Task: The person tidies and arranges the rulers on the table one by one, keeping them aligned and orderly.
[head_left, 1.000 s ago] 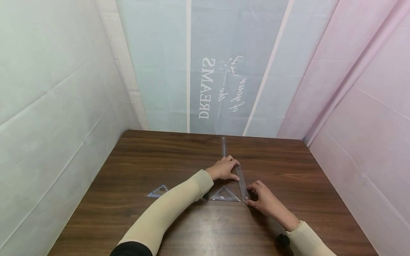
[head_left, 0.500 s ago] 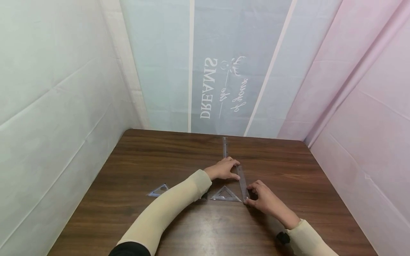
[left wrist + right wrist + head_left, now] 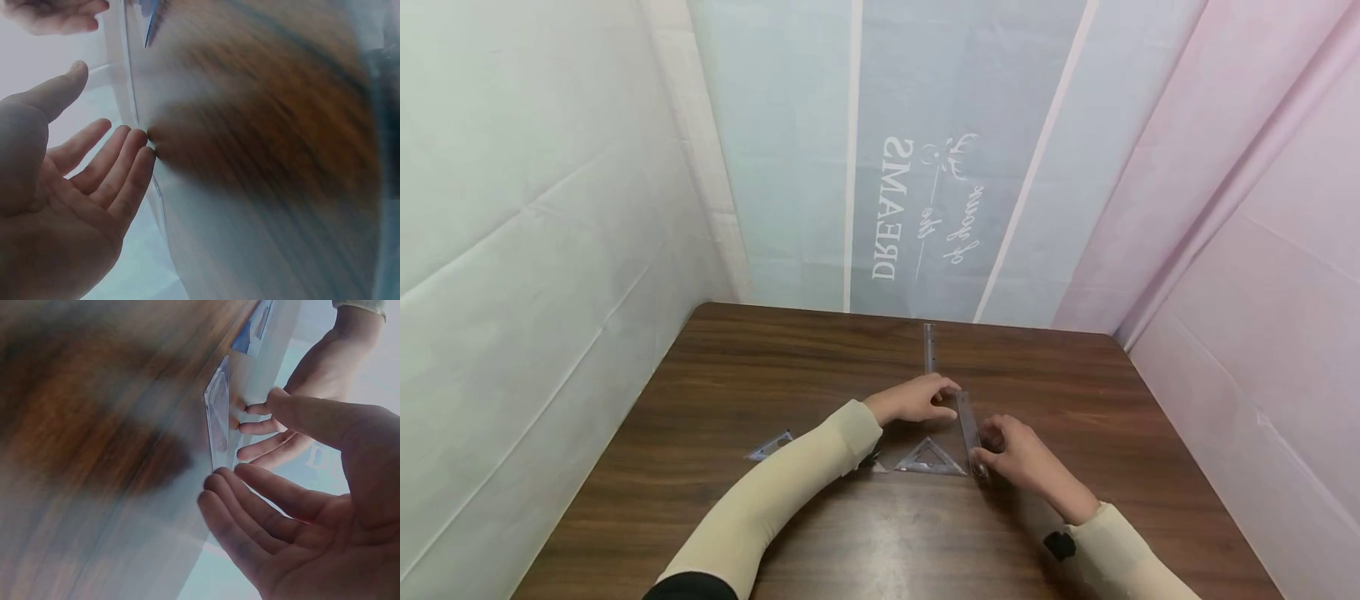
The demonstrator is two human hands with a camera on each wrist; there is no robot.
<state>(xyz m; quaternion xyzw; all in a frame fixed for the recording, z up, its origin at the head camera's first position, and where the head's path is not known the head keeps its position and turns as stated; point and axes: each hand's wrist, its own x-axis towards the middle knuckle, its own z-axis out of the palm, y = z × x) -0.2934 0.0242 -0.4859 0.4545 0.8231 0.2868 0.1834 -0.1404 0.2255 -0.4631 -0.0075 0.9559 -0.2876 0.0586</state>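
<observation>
A clear ruler lies on the table between the two hands, pointing away from the person. My left hand is close to its far end, fingers loosely extended and thumb apart. At the near end, my right hand has its thumb and fingers spread around the ruler's right side; touch cannot be made out. In the right wrist view, the right hand has relaxed fingers near a clear set square. That set square's base lies just left of the ruler. The left wrist view has the left hand with fingers extended.
Beyond the left hand, a second clear ruler reaches towards the table's back edge. A blue-edged set square is partly covered by the left sleeve. A small clear corner shows beside the left wrist. Curtains border the wooden table.
My left hand has drawn back slightly left, off the ruler's far end. The right thumb has shifted up from the ruler's near corner. The rulers and set squares look almost unmoved.
</observation>
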